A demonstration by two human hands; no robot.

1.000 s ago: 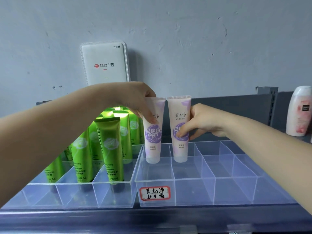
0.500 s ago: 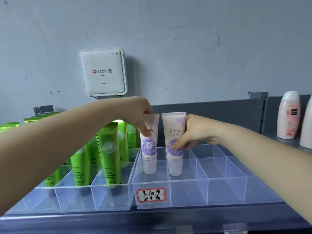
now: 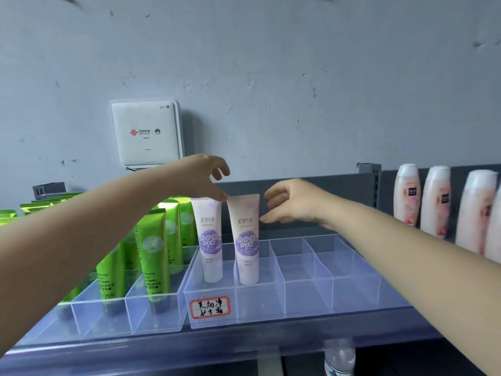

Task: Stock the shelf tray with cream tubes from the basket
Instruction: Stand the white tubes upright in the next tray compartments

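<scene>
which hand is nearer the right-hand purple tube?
Close call, probably the right. The right hand is beside the right-hand purple tube, fingertips just off its right edge. The left hand is up-left, thumb at the other tube's top.

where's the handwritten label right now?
In the head view, the handwritten label is stuck on the front wall of the clear shelf tray, at its left end, just below the left cream tube.

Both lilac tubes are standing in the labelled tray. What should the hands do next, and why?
Probably draw both hands back for more stock. The left hand and right hand have open fingers with no grip on either lilac tube; both stand upright in the tray, whose other compartments are unfilled.
</scene>
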